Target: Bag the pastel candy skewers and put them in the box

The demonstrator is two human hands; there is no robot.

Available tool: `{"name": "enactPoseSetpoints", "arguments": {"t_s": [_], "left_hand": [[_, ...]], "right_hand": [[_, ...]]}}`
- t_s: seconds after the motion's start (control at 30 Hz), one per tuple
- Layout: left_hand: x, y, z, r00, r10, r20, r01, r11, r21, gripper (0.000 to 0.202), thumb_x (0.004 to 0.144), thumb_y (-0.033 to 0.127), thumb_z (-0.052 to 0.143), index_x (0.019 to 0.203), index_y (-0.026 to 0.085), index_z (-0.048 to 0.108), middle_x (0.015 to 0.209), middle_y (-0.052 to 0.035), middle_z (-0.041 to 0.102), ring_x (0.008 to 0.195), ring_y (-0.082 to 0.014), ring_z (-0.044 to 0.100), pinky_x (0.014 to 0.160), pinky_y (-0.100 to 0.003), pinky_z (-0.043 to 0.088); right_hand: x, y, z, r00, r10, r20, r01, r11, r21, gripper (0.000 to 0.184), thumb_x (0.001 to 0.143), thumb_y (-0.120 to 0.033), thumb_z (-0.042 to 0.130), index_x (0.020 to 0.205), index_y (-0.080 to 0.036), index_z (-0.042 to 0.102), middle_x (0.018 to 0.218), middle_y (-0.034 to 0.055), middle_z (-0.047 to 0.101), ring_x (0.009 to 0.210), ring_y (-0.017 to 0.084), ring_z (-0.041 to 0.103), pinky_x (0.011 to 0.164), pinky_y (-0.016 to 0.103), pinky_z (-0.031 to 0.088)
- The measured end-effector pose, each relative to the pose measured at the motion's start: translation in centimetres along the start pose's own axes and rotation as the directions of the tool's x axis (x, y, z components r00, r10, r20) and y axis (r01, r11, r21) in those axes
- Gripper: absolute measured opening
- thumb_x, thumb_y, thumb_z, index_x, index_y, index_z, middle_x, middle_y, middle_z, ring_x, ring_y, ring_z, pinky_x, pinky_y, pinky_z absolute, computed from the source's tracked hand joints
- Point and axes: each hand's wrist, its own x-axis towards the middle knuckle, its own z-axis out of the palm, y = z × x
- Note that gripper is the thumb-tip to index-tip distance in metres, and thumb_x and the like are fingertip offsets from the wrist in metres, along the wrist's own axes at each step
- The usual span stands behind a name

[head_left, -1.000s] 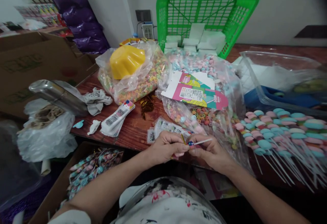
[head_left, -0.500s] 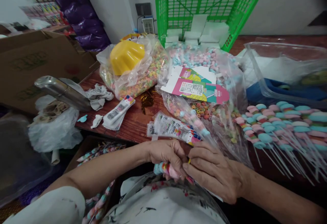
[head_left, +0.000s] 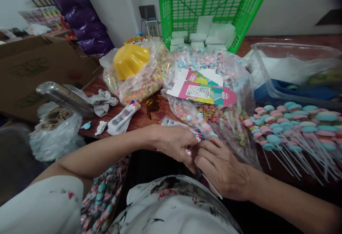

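My left hand (head_left: 177,144) is closed, its fingers meeting those of my right hand (head_left: 223,168) in front of my body. Both hands grip a candy stick; most of its candy is hidden by my fingers. The thin white stick (head_left: 213,187) sticks out below my right hand, pointing down and to the right. Just behind my hands, printed plastic sleeves (head_left: 172,121) lie on the table, partly covered by my left hand. Below my left forearm, a box holds many finished-looking candy sticks (head_left: 101,195) in pink and blue.
Candy skewers (head_left: 296,125) are piled at the right beside a clear plastic tub (head_left: 291,81). Bags of ring candy (head_left: 152,81) and pink-blue candy (head_left: 208,61) stand behind, with a printed card (head_left: 203,93) on top. A green basket (head_left: 213,6), steel flask (head_left: 64,98) and labels (head_left: 123,118) surround them.
Both hands have moved up slightly, and my left hand has turned over the candy. The blue and pink candy that showed under it is now hidden; more of the white stick shows.
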Motion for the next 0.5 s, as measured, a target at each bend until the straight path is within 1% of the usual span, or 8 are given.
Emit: {"name": "enactPoseSetpoints", "arguments": {"t_s": [0.07, 0.13, 0.17, 0.23, 0.3, 0.4, 0.47, 0.5], "left_hand": [[-0.3, 1.2, -0.4, 0.973, 0.028, -0.231, 0.050, 0.944, 0.325, 0.037, 0.077, 0.037, 0.065, 0.105, 0.015, 0.063, 0.081, -0.0055, 0.067, 0.073, -0.0195, 0.059, 0.064, -0.028, 0.042], [-0.4, 2.0, 0.2, 0.896, 0.109, -0.431, 0.167, 0.817, 0.552, 0.041, 0.085, 0.027, 0.054, 0.124, 0.014, 0.052, 0.092, -0.0104, 0.066, 0.084, -0.0233, 0.059, 0.073, -0.033, 0.042], [-0.3, 2.1, 0.7, 0.857, 0.167, -0.487, 0.212, 0.747, 0.630, 0.040, 0.088, 0.022, 0.048, 0.128, 0.014, 0.048, 0.092, -0.0112, 0.065, 0.087, -0.0242, 0.058, 0.075, -0.035, 0.041], [-0.1, 1.6, 1.4, 0.819, 0.276, -0.502, 0.228, 0.648, 0.727, 0.037, 0.092, 0.018, 0.039, 0.127, 0.015, 0.048, 0.087, -0.0096, 0.063, 0.088, -0.0241, 0.057, 0.075, -0.036, 0.040], [0.1, 0.6, 1.5, 0.803, 0.329, -0.497, 0.214, 0.620, 0.755, 0.032, 0.093, 0.019, 0.037, 0.121, 0.015, 0.052, 0.084, -0.0085, 0.063, 0.087, -0.0233, 0.057, 0.073, -0.035, 0.039], [-0.2, -1.0, 0.7, 0.770, 0.258, -0.583, 0.238, 0.732, 0.639, 0.033, 0.091, 0.036, 0.047, 0.112, 0.014, 0.058, 0.093, -0.0113, 0.064, 0.089, -0.0234, 0.056, 0.074, -0.034, 0.040], [-0.8, -1.5, 0.6, 0.733, 0.100, -0.673, 0.221, 0.901, 0.374, 0.040, 0.088, 0.049, 0.048, 0.097, 0.013, 0.062, 0.089, -0.0101, 0.064, 0.082, -0.0204, 0.056, 0.070, -0.030, 0.041], [-1.0, -1.7, 0.8, 0.739, -0.029, -0.673, 0.187, 0.969, 0.164, 0.045, 0.089, 0.054, 0.044, 0.086, 0.013, 0.063, 0.080, -0.0077, 0.063, 0.074, -0.0176, 0.056, 0.066, -0.028, 0.041]], "right_hand": [[0.1, 1.1, 0.1, 0.994, 0.110, -0.012, -0.111, 0.992, -0.053, 0.018, 0.080, -0.006, 0.039, 0.076, -0.015, 0.054, 0.073, 0.0084, 0.058, 0.076, 0.022, 0.048, 0.072, 0.041, 0.037], [0.2, 2.4, 0.2, 0.986, 0.154, -0.056, -0.159, 0.981, -0.107, 0.015, 0.077, -0.006, 0.043, 0.081, -0.014, 0.055, 0.076, 0.0098, 0.059, 0.077, 0.023, 0.048, 0.073, 0.041, 0.037], [0.1, 3.1, 0.2, 0.988, 0.136, -0.076, -0.145, 0.982, -0.120, 0.015, 0.076, -0.007, 0.045, 0.085, -0.013, 0.055, 0.078, 0.0103, 0.059, 0.078, 0.023, 0.048, 0.075, 0.042, 0.037], [0.0, 3.9, 0.3, 0.993, 0.075, -0.093, -0.087, 0.988, -0.131, 0.016, 0.075, -0.010, 0.049, 0.089, -0.012, 0.056, 0.080, 0.0107, 0.060, 0.079, 0.024, 0.047, 0.078, 0.043, 0.038], [-0.2, 4.0, 0.3, 0.999, 0.030, -0.043, -0.035, 0.991, -0.128, 0.013, 0.075, -0.011, 0.048, 0.085, -0.013, 0.056, 0.078, 0.0095, 0.058, 0.078, 0.023, 0.046, 0.079, 0.043, 0.037], [-0.6, 3.5, 0.3, 0.995, 0.085, 0.044, -0.080, 0.991, -0.108, 0.014, 0.075, -0.006, 0.044, 0.077, -0.015, 0.056, 0.072, 0.0073, 0.055, 0.075, 0.022, 0.046, 0.077, 0.041, 0.037], [-0.7, 3.3, 0.2, 0.987, 0.158, 0.018, -0.155, 0.980, -0.122, 0.016, 0.076, -0.005, 0.042, 0.074, -0.015, 0.054, 0.070, 0.0070, 0.054, 0.075, 0.022, 0.046, 0.075, 0.040, 0.037], [-0.8, 3.4, 0.1, 0.982, 0.188, -0.023, -0.190, 0.973, -0.132, 0.017, 0.076, -0.004, 0.041, 0.074, -0.015, 0.054, 0.070, 0.0073, 0.055, 0.076, 0.022, 0.047, 0.074, 0.039, 0.037]]}}
